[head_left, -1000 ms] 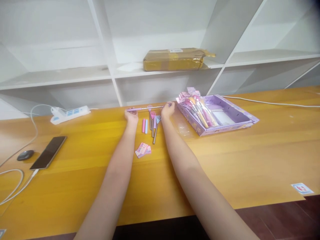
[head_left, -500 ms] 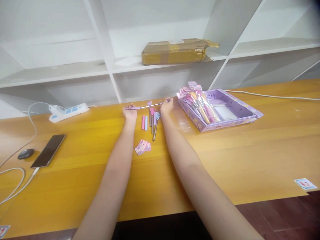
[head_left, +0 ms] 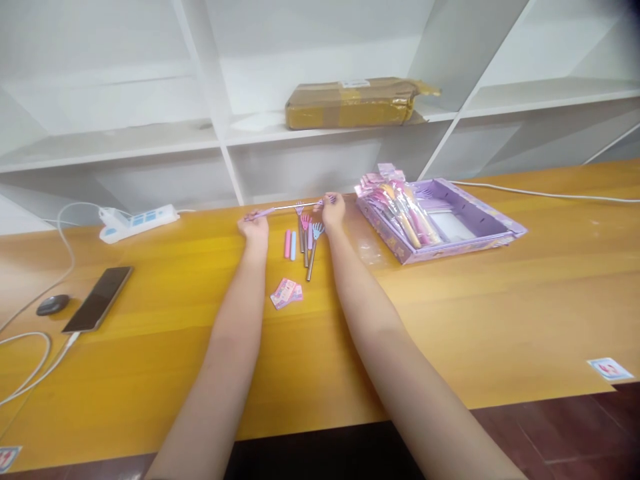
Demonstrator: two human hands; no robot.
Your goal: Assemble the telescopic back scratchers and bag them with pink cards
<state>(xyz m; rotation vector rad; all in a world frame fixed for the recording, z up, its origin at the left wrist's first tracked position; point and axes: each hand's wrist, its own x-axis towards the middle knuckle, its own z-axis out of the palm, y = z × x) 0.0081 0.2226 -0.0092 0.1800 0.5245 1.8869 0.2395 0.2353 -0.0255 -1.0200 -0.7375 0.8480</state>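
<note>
A back scratcher [head_left: 295, 207] with a purple handle and a metal rod spans the gap between my hands. My left hand [head_left: 254, 225] is closed round its purple handle. At the other end, my right hand [head_left: 333, 208] grips it near the purple claw. Below the rod lie a pink-clawed scratcher [head_left: 306, 243], a blue-clawed scratcher [head_left: 313, 252] and a purple-clawed scratcher [head_left: 301, 230], their metal rods bare. Beside them rest a pink handle [head_left: 287, 245], a light blue handle [head_left: 293, 246] and a purple handle [head_left: 310, 237]. Small printed cards [head_left: 287, 293] lie nearer to me.
At right, a purple display box [head_left: 493, 235] holds bagged scratchers [head_left: 400, 207]. A power strip [head_left: 143, 223], a phone [head_left: 99, 300] and a black mouse-like object [head_left: 53, 305] are at left. A taped carton [head_left: 350, 105] sits on the shelf above.
My left hand has shifted slightly left and down, and my right hand slightly up, with the scratcher between them. The purple claw now shows more at my right fingers.
</note>
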